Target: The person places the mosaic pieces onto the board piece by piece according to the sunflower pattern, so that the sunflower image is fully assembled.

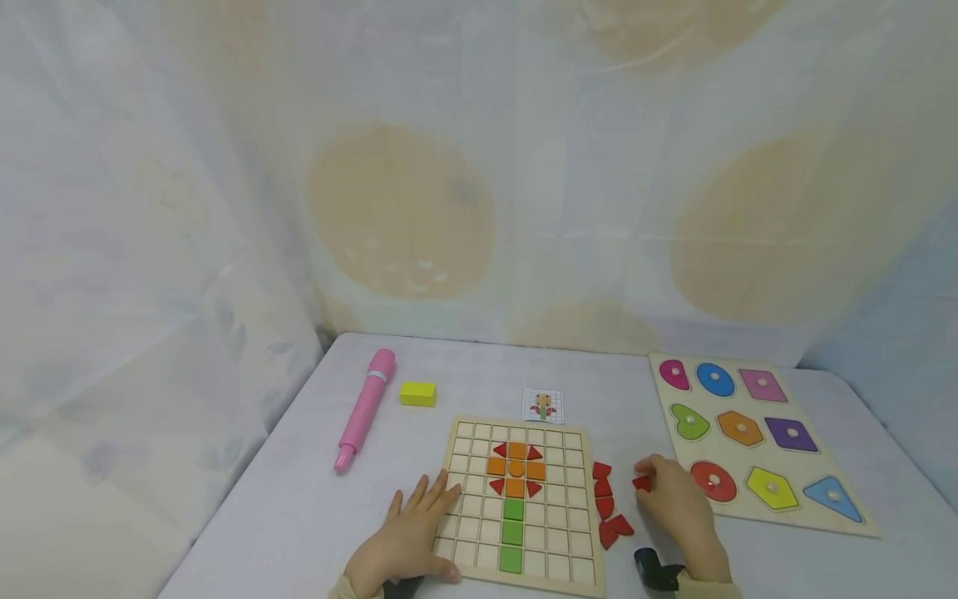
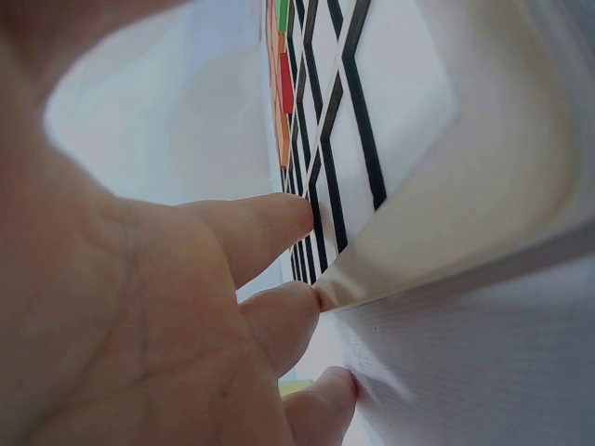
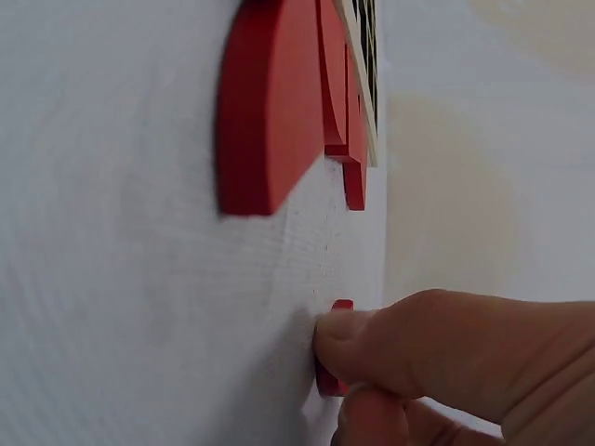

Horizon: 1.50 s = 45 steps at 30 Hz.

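Note:
A wooden grid board lies on the table with orange, red and green tiles set as a flower. My left hand rests flat on the board's left edge, its fingers straight against the rim. My right hand pinches a small red piece on the table right of the board. Several loose red pieces lie between the board and that hand.
A shape puzzle board with coloured knob pieces sits at the right. A small pattern card lies behind the grid board. A pink pen-like toy and a yellow block lie at the left. Curtains hang behind the table.

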### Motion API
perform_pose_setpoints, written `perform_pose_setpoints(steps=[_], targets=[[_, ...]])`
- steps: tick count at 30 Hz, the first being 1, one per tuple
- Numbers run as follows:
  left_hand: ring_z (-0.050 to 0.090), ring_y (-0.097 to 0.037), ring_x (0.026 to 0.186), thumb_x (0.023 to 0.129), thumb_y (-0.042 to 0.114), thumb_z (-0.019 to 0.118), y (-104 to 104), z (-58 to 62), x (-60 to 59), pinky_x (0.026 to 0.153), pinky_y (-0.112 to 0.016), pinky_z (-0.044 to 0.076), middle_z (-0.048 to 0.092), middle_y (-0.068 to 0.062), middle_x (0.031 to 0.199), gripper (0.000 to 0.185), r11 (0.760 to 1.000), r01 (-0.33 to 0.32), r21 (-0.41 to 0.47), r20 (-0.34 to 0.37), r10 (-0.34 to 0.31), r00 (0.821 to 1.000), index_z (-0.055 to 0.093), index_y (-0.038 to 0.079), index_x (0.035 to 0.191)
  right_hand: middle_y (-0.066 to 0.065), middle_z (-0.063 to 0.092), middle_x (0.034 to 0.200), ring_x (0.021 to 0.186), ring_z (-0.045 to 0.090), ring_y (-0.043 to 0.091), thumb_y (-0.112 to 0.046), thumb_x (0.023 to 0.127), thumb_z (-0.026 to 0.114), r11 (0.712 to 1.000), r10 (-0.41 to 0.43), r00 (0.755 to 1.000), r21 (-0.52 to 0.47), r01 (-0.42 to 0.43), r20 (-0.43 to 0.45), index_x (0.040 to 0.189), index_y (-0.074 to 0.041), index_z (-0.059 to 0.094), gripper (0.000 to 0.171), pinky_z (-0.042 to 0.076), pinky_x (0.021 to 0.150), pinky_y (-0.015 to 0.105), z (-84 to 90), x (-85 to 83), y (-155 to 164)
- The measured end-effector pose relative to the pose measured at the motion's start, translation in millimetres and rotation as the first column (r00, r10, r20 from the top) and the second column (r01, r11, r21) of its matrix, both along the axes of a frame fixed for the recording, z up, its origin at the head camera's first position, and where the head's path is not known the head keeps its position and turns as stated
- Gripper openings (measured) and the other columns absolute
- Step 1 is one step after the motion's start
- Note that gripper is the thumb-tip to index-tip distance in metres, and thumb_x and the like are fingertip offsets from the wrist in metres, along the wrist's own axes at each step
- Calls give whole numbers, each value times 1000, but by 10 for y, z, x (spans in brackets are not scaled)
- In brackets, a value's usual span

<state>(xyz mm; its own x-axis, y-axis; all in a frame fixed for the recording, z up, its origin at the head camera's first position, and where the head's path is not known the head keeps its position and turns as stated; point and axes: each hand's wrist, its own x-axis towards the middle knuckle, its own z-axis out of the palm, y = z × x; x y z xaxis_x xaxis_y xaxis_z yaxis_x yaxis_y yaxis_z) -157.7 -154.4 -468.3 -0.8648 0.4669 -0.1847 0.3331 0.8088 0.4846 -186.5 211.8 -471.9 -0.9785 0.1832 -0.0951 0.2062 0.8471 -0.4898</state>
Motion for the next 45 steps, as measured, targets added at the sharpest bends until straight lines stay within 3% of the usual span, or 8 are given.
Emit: perform_pose_setpoints(steps=[8,15,22,27,32,41,45], targets=[[14,-49,146,62,47,85,-5,-17,-13,106,-78,8,18,-18,162,109,1000,-3,-3,0,3,1000,33,10,150,23,62,107,90,59,29,-6,79,73,1000,-3,1000,6,3,-9,112,4,62,36,55,80,50,-10,10,24],[13,-49,146,62,47,86,-11,-35,-17,106,-79,7,17,-18,162,109,1000,-4,6,6,4,1000,33,10,150,13,65,92,79,56,22,-8,78,75,1000,-3,1000,2,3,-3,107,3,63,34,55,75,45,-2,7,27],[13,-49,147,62,48,85,-11,-55,-28,106,-79,7,16,-18,162,109,1000,-5,1,1,5,1000,33,11,151,10,66,90,77,56,20,-9,75,77,1000,16,1000,8,-16,3,105,1,63,35,55,74,44,-5,-2,-4],[13,-48,147,62,48,85,-12,-49,-22,106,-79,8,16,-17,162,110,1000,-8,-2,0,8,1000,33,10,151,8,66,91,75,55,18,-8,73,76,998,60,998,-21,-60,-6,106,-1,63,36,55,70,38,55,29,-73],[13,-48,147,62,47,85,-6,-25,-14,107,-78,8,16,-17,162,110,1000,-8,-6,0,8,1000,33,10,151,6,65,94,72,52,17,-9,73,73,989,113,993,-89,-115,-21,106,-6,64,35,44,59,29,158,70,-176],[13,-49,147,62,45,86,2,7,-1,106,-78,7,17,-18,162,109,1000,-14,6,17,14,1000,33,9,150,1,65,91,78,55,15,-9,73,77,973,212,977,-82,-214,-37,97,-11,65,27,52,68,35,198,110,-469],[13,-49,146,62,45,86,3,12,1,106,-79,8,17,-19,162,108,1000,-13,8,15,13,1000,34,9,150,-1,61,82,71,52,14,-6,72,77,961,254,966,-99,-257,-42,93,-13,65,25,47,62,31,183,134,-607]])
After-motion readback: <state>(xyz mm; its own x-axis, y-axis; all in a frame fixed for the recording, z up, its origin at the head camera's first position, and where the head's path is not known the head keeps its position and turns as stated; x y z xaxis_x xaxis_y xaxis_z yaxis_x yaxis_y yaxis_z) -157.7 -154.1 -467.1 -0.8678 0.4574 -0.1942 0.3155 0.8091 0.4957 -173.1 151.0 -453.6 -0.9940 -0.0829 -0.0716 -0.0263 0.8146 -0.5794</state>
